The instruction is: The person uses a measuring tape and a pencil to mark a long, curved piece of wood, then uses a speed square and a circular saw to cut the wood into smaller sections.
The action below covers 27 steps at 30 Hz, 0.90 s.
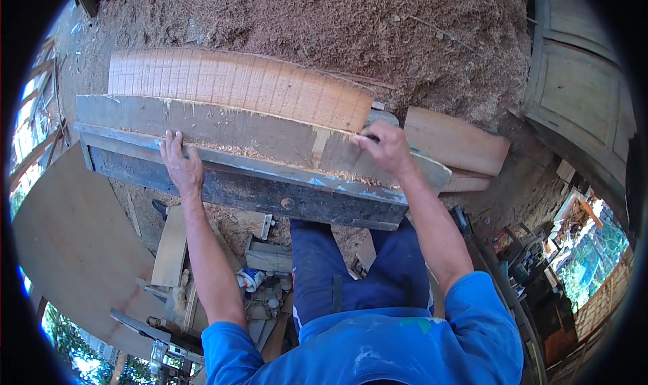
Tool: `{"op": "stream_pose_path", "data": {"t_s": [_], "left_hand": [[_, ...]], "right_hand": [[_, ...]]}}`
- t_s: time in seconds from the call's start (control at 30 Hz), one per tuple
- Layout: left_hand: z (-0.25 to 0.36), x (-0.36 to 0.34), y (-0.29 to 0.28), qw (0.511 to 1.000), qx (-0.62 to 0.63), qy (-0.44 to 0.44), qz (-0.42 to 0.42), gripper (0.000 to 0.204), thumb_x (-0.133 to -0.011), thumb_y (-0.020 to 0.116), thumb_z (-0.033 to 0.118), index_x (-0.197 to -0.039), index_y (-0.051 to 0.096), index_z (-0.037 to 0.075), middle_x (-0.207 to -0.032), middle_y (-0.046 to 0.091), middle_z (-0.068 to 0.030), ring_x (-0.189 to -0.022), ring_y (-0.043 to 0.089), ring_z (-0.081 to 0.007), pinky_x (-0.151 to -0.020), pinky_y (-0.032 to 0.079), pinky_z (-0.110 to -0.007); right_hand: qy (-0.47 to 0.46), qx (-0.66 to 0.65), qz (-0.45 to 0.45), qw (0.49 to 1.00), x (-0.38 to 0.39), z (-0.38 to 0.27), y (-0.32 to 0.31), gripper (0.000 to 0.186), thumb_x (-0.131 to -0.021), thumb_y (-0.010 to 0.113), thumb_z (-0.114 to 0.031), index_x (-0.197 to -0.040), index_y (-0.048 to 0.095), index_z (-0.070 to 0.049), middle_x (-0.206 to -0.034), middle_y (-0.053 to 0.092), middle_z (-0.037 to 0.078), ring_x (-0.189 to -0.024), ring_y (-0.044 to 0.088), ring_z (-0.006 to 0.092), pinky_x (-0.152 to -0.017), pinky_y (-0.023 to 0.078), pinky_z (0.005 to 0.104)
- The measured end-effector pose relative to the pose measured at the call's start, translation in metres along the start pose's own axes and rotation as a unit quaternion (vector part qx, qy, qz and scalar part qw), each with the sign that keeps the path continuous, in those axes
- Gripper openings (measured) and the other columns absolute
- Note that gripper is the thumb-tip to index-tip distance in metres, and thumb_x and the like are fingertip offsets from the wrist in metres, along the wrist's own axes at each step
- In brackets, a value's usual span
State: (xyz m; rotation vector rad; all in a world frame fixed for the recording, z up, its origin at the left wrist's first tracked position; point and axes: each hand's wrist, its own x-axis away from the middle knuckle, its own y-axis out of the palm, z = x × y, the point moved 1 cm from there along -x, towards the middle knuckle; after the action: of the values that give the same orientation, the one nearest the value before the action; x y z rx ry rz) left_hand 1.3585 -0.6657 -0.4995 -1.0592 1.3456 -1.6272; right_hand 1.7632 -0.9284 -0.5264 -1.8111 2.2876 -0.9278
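Observation:
A long wooden bench with a grey-brown top (223,125) lies across in front of me, shavings scattered along its near edge. Beyond it, against its far edge, is a pale plank (236,81) with many crosswise lines. My left hand (182,165) rests on the bench's near edge, fingers apart and holding nothing. My right hand (386,147) is closed in a pinch at the bench's far edge, beside the right end of the pale plank. Whatever its fingertips hold is too small to make out.
Wood shavings (324,20) cover the ground beyond the bench. Two more boards (455,142) lie at the right. A large curved sheet (74,243) leans at the left. Near my legs are offcuts, tools and a grey box (268,255). Panelled doors (577,94) stand at the far right.

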Motion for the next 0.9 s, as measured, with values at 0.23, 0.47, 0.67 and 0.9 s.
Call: {"op": "stream_pose_path", "data": {"t_s": [0.23,0.47,0.67,0.9], "left_hand": [[0.044,0.010,-0.017,0.994,0.034,-0.033,-0.102,0.095,-0.082,0.077,0.046,-0.151,0.033,-0.003,-0.162,0.020,-0.0236,-0.150,0.010,-0.0459,-0.122,0.017,-0.050],[0.043,0.006,-0.008,0.995,0.069,-0.024,-0.064,0.101,-0.082,0.077,0.048,-0.152,0.028,-0.004,-0.162,0.017,-0.0237,-0.150,0.008,-0.0471,-0.122,0.015,-0.051],[0.042,0.006,-0.014,0.993,0.045,-0.045,-0.098,0.109,-0.076,0.080,0.052,-0.151,0.029,-0.007,-0.161,0.019,-0.0269,-0.149,0.010,-0.0477,-0.122,0.015,-0.051],[0.059,-0.014,-0.026,0.988,0.022,-0.076,-0.130,0.122,-0.067,0.079,0.066,-0.148,0.031,-0.010,-0.159,0.020,-0.0301,-0.148,0.011,-0.0490,-0.122,0.017,-0.049]], "right_hand": [[0.204,-0.323,-0.148,0.912,-0.028,0.017,-0.011,0.083,-0.074,0.078,-0.012,-0.146,0.038,-0.001,-0.122,0.065,0.020,-0.108,0.062,0.0233,-0.094,0.047,0.0352],[0.179,-0.306,-0.148,0.923,-0.046,0.012,-0.024,0.076,-0.076,0.073,0.003,-0.142,0.037,0.001,-0.129,0.057,0.017,-0.113,0.060,0.0242,-0.098,0.049,0.0387],[0.174,-0.331,-0.169,0.912,-0.048,0.014,-0.009,0.075,-0.077,0.073,0.003,-0.143,0.039,-0.004,-0.128,0.057,0.015,-0.111,0.060,0.0233,-0.096,0.050,0.0370],[0.209,-0.359,-0.153,0.897,-0.037,0.005,-0.014,0.080,-0.072,0.073,0.002,-0.144,0.038,-0.001,-0.130,0.057,0.014,-0.120,0.057,0.0243,-0.102,0.046,0.0372]]}}
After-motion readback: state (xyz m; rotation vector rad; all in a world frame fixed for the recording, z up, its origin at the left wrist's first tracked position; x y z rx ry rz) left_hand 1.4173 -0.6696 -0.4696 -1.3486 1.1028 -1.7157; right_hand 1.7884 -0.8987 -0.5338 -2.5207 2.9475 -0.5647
